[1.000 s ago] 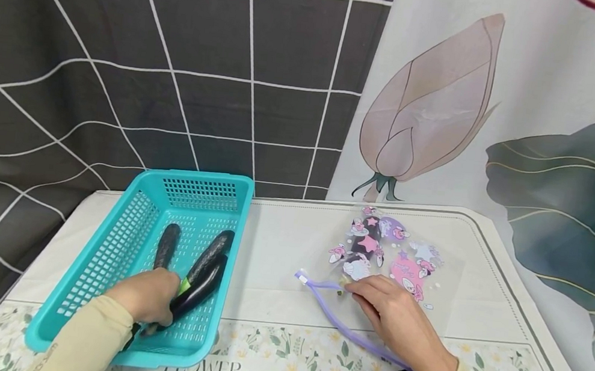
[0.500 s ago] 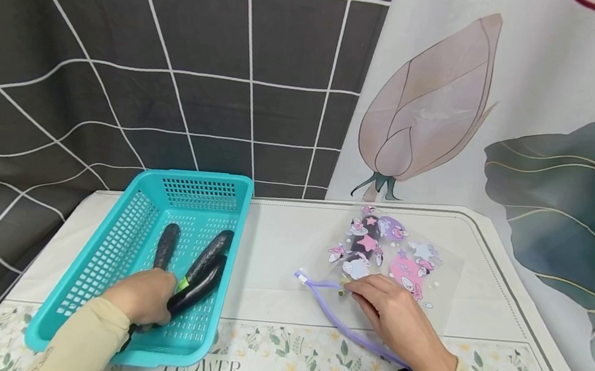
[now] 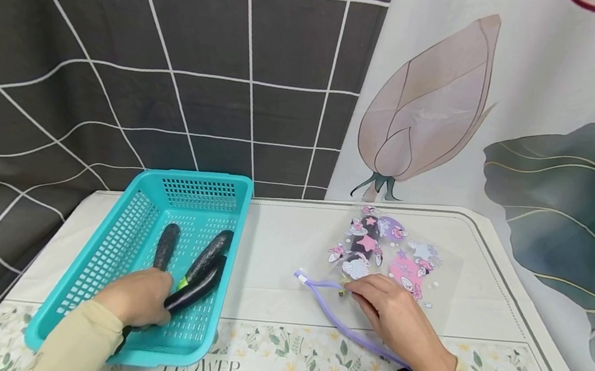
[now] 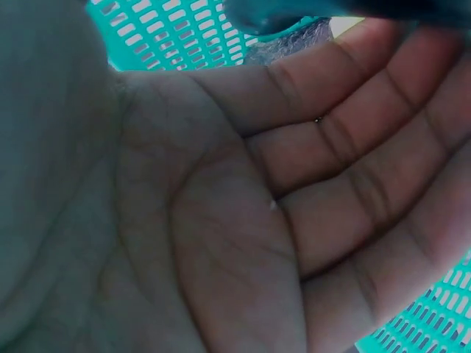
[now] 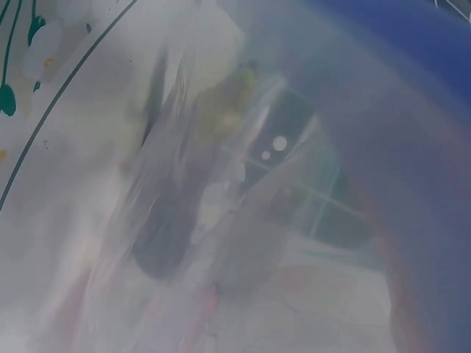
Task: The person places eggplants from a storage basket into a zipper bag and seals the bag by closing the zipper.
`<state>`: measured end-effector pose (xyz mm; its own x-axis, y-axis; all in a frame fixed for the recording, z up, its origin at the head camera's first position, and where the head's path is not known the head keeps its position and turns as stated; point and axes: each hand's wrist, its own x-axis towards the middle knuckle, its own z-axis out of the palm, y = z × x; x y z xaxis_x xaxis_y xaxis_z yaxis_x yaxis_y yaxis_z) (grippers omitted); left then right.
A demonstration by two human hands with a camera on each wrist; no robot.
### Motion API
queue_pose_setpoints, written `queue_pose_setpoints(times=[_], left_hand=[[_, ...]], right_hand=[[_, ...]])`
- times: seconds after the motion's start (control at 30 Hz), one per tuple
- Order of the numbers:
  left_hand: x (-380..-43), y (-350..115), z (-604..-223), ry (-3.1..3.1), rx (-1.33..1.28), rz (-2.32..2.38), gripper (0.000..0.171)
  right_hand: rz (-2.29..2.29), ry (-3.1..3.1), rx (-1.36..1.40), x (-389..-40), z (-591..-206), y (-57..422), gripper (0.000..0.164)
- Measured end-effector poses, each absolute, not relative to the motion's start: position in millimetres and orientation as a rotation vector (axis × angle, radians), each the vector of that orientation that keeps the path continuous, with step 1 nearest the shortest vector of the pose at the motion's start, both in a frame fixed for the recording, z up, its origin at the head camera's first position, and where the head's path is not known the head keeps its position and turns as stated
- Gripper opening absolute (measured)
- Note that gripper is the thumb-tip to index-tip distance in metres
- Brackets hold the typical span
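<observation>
In the teal basket (image 3: 103,268) my left hand (image 3: 135,298) grips the near end of a glossy dark eggplant (image 3: 196,290). The left wrist view shows its palm (image 4: 221,184), with fingers bent toward a dark rounded thing along the top edge. Beside the gripped one lies a duller eggplant (image 3: 210,253) with a green cap; another dark, wrinkled one (image 3: 166,245) lies to the left, partly behind the hand. My right hand (image 3: 397,320) pinches the mouth of a clear printed zip bag (image 3: 440,297), near its purple zip strip (image 3: 334,322). Inside the bag is a dark eggplant (image 3: 363,245).
A white table with a floral mat (image 3: 301,361) lies beneath basket and bag. Behind it hang a dark grid-patterned curtain (image 3: 208,49) and a white curtain with a flower print (image 3: 431,103). The right wrist view is hazy, mostly bag film.
My left hand has shifted slightly left inside the basket, and the glossy eggplant has slid a little toward the lower left with it. The right hand and bag stay put.
</observation>
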<state>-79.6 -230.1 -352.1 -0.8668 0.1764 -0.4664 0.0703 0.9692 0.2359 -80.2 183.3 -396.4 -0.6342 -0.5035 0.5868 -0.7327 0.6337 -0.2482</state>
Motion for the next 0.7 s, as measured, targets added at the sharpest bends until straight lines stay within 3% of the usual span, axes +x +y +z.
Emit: queue_pose_setpoints(times=[0.7], left_hand=[[-76.6,-235.5,-346.6,2.707,0.22,0.24,0.024]], right_hand=[[0.654,-2.378,0.974,-81.2,-395.7,183.7,0.03]])
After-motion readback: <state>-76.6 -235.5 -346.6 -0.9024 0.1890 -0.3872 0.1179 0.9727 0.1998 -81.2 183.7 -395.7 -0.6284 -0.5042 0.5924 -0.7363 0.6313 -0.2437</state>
